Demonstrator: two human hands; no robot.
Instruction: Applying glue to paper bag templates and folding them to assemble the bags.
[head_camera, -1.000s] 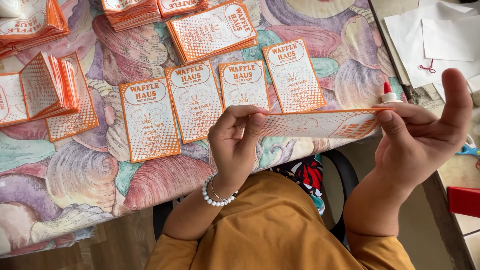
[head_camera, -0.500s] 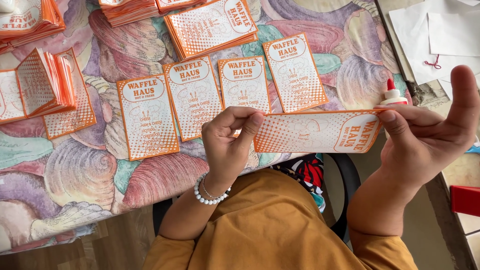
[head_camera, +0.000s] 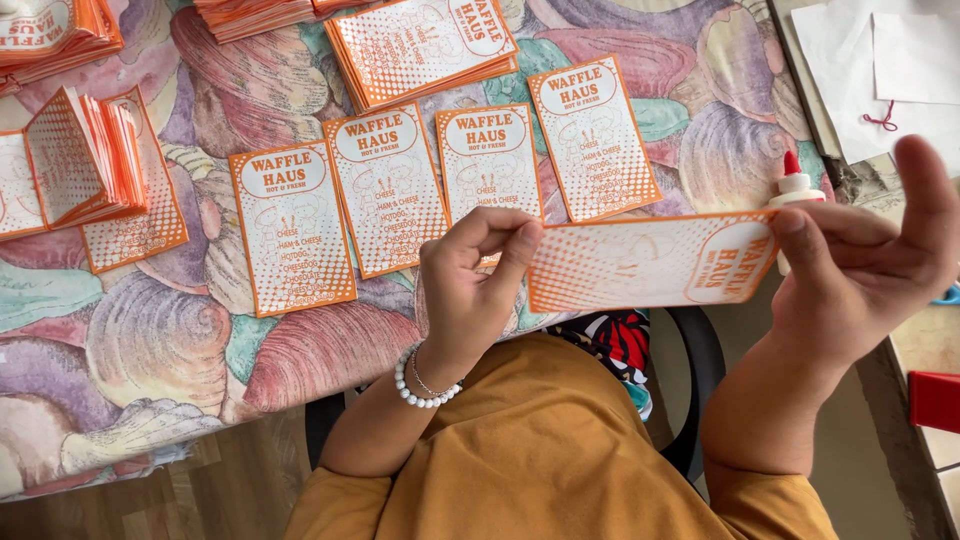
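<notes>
I hold an orange-and-white printed paper sleeve (head_camera: 650, 262) sideways between both hands, above the table's near edge. My left hand (head_camera: 478, 275), with a pearl bracelet on the wrist, pinches its left end between thumb and fingers. My right hand (head_camera: 868, 255) grips its right end, thumb raised. A small white glue bottle with a red tip (head_camera: 793, 186) shows just behind the sleeve beside my right fingers. Several matching sleeves (head_camera: 388, 188) lie flat in a row on the table beyond my left hand.
A shell-patterned tablecloth (head_camera: 150, 350) covers the table. Stacks of orange sleeves (head_camera: 425, 45) sit at the back, and folded ones (head_camera: 80, 160) stand at the left. White paper sheets (head_camera: 880, 70) lie on the right. A red object (head_camera: 935, 400) is at the right edge.
The sleeve has turned from nearly edge-on to face me, and both hands have drifted slightly down and right. The flat row on the table is unchanged.
</notes>
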